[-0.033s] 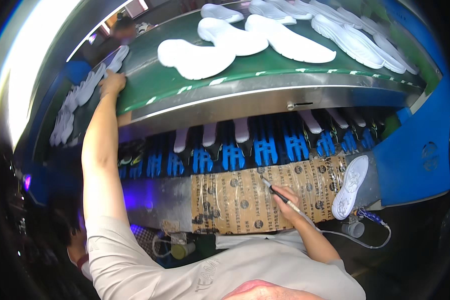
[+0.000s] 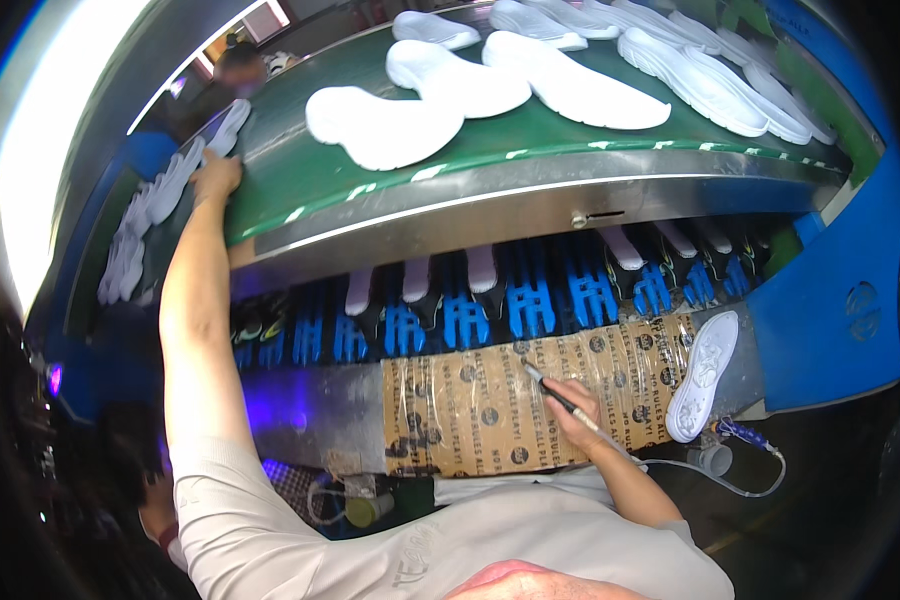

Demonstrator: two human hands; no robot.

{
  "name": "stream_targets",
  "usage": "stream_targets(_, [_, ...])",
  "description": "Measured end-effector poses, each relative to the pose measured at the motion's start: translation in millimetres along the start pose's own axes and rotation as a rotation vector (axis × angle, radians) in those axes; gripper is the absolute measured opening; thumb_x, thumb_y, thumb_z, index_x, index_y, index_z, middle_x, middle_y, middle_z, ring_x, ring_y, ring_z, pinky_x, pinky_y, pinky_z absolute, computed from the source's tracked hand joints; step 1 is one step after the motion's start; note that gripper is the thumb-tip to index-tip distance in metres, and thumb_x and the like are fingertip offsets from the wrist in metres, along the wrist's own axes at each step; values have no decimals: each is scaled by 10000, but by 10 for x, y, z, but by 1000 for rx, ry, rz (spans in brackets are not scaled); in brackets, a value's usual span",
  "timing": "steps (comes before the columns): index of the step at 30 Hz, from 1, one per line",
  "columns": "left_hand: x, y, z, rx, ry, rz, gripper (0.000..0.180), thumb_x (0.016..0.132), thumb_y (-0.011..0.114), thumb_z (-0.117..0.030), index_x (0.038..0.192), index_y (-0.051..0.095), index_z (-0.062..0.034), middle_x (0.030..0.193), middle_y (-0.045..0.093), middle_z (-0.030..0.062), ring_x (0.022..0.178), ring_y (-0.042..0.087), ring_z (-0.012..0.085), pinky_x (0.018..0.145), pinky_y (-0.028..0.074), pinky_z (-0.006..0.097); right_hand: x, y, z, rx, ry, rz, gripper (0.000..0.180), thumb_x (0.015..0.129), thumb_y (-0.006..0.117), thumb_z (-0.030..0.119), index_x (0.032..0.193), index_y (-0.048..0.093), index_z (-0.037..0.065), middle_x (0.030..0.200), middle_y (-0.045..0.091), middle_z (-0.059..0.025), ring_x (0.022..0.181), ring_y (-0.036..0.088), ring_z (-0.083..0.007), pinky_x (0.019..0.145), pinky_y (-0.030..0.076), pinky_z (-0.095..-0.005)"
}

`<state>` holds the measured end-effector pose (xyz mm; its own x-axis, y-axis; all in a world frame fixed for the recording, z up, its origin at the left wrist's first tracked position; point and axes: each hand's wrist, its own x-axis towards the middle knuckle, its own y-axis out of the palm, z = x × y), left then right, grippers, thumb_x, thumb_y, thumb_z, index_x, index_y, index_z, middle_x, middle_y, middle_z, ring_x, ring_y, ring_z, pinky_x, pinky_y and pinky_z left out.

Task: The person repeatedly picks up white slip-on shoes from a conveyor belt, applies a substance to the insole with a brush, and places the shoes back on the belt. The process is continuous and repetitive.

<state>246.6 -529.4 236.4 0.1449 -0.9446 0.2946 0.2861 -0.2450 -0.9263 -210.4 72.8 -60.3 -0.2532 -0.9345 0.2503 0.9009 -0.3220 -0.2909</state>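
My left hand [image 2: 216, 178] reaches to the left end of the green belt. Its fingers close on the near end of a white shoe sole [image 2: 231, 126], though they are partly hidden. More white soles [image 2: 165, 195] lie in a row just left of it. Over the bench, my right hand [image 2: 576, 412] grips a slim brush [image 2: 555, 392] with a dark handle and a pale tip. A clear tube runs from the brush's back end. Below the tip lies a brown printed cardboard sheet [image 2: 470, 410] under shiny clear tape. To its right rests another white sole [image 2: 704, 375].
Large white soles [image 2: 580, 85] lie across the green belt [image 2: 270, 170], which has a metal front edge [image 2: 450, 215]. Under it stand blue clamps [image 2: 465, 318] with pinkish pads. A blue side panel [image 2: 830, 310] bounds the right. A small cup [image 2: 712, 458] hangs near the tube. Another person [image 2: 238, 68] is beyond the belt.
The whole view has shifted slightly, with the belt and its soles a little lower and to the left. My hands keep nearly the same places relative to sole and cardboard.
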Motion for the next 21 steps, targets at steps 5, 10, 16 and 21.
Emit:
stream_targets(5, [620,355,337,-76,82,-22,962,1000,508,-617,1634,167,22,1459,554,328,1342,557,469,1132,423,515,-12,-14,-22,-86,-27,23,349,890,767,62,1239,761,86,940,697,-87,826,665,-225,714,530,-342])
stream_targets(10, [470,292,433,-218,150,-121,985,889,656,-660,1477,451,103,1392,590,356,1323,569,469,1106,445,483,0,-20,-36,-111,-56,55,362,902,760,85,1265,748,97,932,690,-81,824,658,-234,710,530,-344])
stream_targets(16, [-380,-220,275,-333,71,-105,966,850,722,-638,1359,544,163,1344,617,366,1276,608,442,1060,472,473,7,-2,-51,-102,-85,32,351,922,746,142,1273,748,135,953,684,-61,821,668,-224,718,539,-335])
stream_targets(21, [-1486,-256,719,-1072,38,-327,775,908,763,-482,1337,553,129,1320,648,266,1215,635,370,1013,510,448,-7,68,-197,-42,-109,11,350,891,757,124,1241,762,134,974,708,-71,857,685,-225,744,552,-327])
